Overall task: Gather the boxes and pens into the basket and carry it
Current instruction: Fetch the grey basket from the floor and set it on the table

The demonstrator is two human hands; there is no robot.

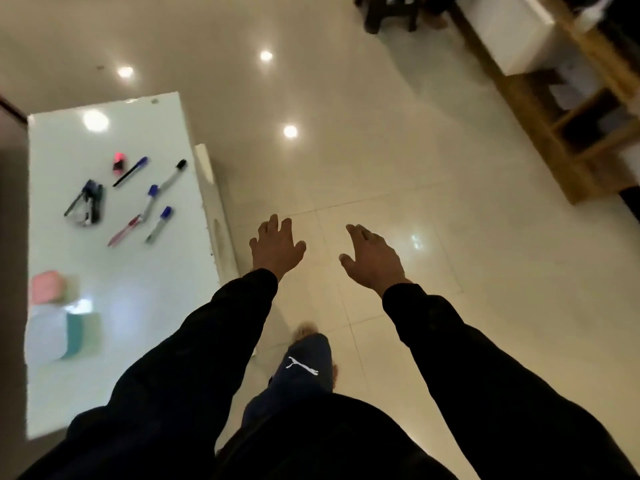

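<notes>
A: Entry. Left hand [276, 246] and right hand [373, 258] are both spread, fingers apart, holding nothing, out over the bare floor [398, 168]. No basket in view.

B: Where are the goods relative to the hands?

A: All to the left of the left hand, on the white table [114, 258]. Nearest, down-left of it: the boxes, a teal-and-white box [64, 336] and a pink box [48, 287], close together, blurred. Farther up-left: the pens [152, 202], scattered, apart from each other, beside a dark clip-like cluster [86, 202] and a small pink-and-black item [118, 163].

B: Handling?

A: Judged only: boxes look light and stiff; take them across the two opposite sides. Pens are thin, and likely to roll or slide on the glossy top; pinch each mid-barrel, or sweep several together first. Nothing looks fragile.

B: Contact yet?

A: None. Hands well apart from every item.
</notes>
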